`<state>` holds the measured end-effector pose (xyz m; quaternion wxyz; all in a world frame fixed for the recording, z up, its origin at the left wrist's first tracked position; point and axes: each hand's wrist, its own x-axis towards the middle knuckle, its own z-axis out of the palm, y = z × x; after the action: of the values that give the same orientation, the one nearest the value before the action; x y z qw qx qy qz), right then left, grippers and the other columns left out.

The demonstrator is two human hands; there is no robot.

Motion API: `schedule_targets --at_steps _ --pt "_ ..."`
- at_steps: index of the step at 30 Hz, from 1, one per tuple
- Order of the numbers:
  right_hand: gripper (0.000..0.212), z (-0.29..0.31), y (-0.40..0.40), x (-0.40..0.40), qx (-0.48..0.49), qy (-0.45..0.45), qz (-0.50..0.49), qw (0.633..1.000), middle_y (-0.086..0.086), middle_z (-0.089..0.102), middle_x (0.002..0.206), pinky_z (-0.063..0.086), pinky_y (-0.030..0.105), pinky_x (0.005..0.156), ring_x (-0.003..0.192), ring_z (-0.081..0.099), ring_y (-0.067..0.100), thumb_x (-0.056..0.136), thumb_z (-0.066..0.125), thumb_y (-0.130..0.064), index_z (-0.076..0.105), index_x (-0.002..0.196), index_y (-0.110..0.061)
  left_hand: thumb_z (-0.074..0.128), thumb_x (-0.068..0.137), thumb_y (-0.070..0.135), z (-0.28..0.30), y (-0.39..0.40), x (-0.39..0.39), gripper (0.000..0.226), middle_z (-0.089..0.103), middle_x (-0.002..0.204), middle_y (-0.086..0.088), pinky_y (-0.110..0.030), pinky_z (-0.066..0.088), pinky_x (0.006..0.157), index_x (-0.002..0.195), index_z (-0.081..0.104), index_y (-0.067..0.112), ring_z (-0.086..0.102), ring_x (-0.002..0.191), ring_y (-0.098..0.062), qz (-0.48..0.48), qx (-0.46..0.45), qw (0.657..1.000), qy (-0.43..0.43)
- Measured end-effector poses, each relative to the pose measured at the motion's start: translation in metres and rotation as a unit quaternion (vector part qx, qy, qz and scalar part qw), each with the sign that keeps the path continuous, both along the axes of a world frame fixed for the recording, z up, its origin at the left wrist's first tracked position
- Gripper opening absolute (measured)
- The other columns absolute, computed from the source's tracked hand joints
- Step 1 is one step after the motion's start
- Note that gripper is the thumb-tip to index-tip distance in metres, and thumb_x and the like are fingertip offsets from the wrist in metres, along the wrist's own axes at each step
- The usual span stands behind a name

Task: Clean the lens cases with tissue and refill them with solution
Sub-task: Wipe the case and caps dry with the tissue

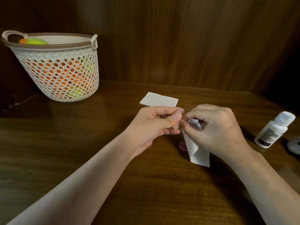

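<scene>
Tissue [195,143] hangs below right grip [215,129]

Dim, warm indoor light, with dark corners and soft wide-angle bend.

Brightest on the two forearms and on the white things: folded tissue [159,99] far centre, tissue [197,146] in the right hand [217,129], bottle [274,129] at right, basket [60,69] far left. Light seemingly from above and near, leaving a dull sheen on the wooden table [81,127] left of centre and a faint glow on the wall panel [162,46] behind. Deep shadow in the far left corner and along the right edge. Slightly soft all over, fingertips [177,118] of the left hand [151,127] smeared, bottle label unreadable. Basket and bottle leaning outward from lens distortion; table's far edge curved.
</scene>
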<state>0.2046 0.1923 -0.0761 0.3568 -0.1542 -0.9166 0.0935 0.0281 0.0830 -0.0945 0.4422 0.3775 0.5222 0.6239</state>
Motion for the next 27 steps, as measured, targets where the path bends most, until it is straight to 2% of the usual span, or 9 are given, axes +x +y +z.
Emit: schedule_targets --at_steps 5,8,10,14,18,20,22,25,27 --pt "0.009 0.0 -0.001 -0.001 -0.019 0.016 -0.004 1.0 -0.008 0.078 0.091 0.062 0.042 0.071 0.086 0.073 0.011 0.092 0.081 -0.026 0.086 0.097 -0.02 0.075 0.094 0.016 0.001 0.005 -0.002 0.029 0.079 0.118 -0.008 -0.039 0.064 0.094 0.124 0.079 0.014 0.078 0.108 -0.024 0.015 -0.001 1.0 -0.016" --pt "0.01 0.003 0.0 -0.002 -0.035 0.015 -0.041 0.998 -0.013 0.077 0.093 0.062 0.042 0.074 0.091 0.072 0.008 0.093 0.078 -0.033 0.085 0.096 -0.025 0.069 0.1 0.014 0.002 0.004 -0.009 0.035 0.08 0.107 -0.009 -0.041 0.062 0.1 0.135 0.07 0.013 0.079 0.104 -0.022 0.013 0.004 1.0 -0.026" --pt "0.012 0.004 0.0 0.0 -0.039 0.031 -0.068 0.996 -0.015 0.076 0.095 0.063 0.043 0.076 0.095 0.071 0.007 0.092 0.077 -0.035 0.084 0.097 -0.027 0.067 0.102 0.011 0.003 0.002 -0.013 0.037 0.08 0.108 -0.012 -0.042 0.062 0.1 0.139 0.066 0.013 0.078 0.108 -0.022 0.018 0.013 0.999 -0.03" --pt "0.009 0.007 -0.003 0.003 -0.051 0.068 -0.063 0.994 -0.014 0.076 0.094 0.061 0.039 0.07 0.095 0.071 0.008 0.093 0.079 -0.034 0.083 0.096 -0.028 0.069 0.1 0.006 0.002 0.001 -0.013 0.04 0.08 0.108 -0.013 -0.048 0.06 0.103 0.136 0.067 0.025 0.077 0.112 -0.025 0.025 0.038 0.999 -0.01" --pt "0.008 0.007 -0.008 0.002 -0.055 0.067 -0.045 0.995 -0.016 0.075 0.091 0.06 0.033 0.067 0.091 0.071 0.006 0.091 0.079 -0.034 0.083 0.095 -0.028 0.071 0.098 0.003 -0.001 0.001 -0.013 0.035 0.078 0.123 -0.008 -0.052 0.06 0.103 0.126 0.074 0.023 0.076 0.116 -0.024 0.022 0.055 0.998 0.026" --pt "0.009 0.006 -0.008 0.0 -0.048 0.056 -0.048 0.996 -0.016 0.075 0.092 0.061 0.036 0.069 0.091 0.071 0.007 0.091 0.079 -0.034 0.084 0.096 -0.028 0.073 0.097 0.001 -0.002 0.001 -0.014 0.035 0.078 0.124 -0.005 -0.049 0.062 0.099 0.123 0.076 0.023 0.076 0.117 -0.024 0.013 0.062 0.998 0.025" --pt "0.011 0.006 -0.009 -0.002 -0.052 0.059 -0.054 0.995 -0.018 0.075 0.09 0.059 0.032 0.07 0.091 0.071 0.005 0.091 0.077 -0.038 0.083 0.095 -0.03 0.075 0.095 0.001 -0.003 0.001 -0.013 0.035 0.079 0.123 -0.004 -0.042 0.064 0.094 0.122 0.077 0.022 0.076 0.116 -0.023 0.006 0.074 0.997 0.031" --pt "0.006 0.004 -0.013 -0.006 -0.13 0.082 -0.093 0.984 -0.033 0.068 0.085 0.046 0.018 0.064 0.093 0.066 -0.006 0.086 0.074 -0.052 0.074 0.084 -0.047 0.08 0.091 0.005 -0.003 0.002 -0.012 0.033 0.08 0.119 0.002 -0.036 0.065 0.09 0.119 0.078 0.025 0.077 0.114 -0.018 0.042 0.084 0.993 0.073" --pt "0.012 0.0 -0.012 -0.009 -0.191 0.08 -0.12 0.971 -0.032 0.069 0.084 0.044 0.017 0.06 0.088 0.065 -0.002 0.084 0.076 -0.056 0.072 0.076 -0.048 0.083 0.09 0.009 -0.004 0.003 -0.01 0.033 0.08 0.117 0.008 -0.032 0.065 0.089 0.118 0.078 0.027 0.076 0.113 -0.011 0.069 0.088 0.987 0.112"
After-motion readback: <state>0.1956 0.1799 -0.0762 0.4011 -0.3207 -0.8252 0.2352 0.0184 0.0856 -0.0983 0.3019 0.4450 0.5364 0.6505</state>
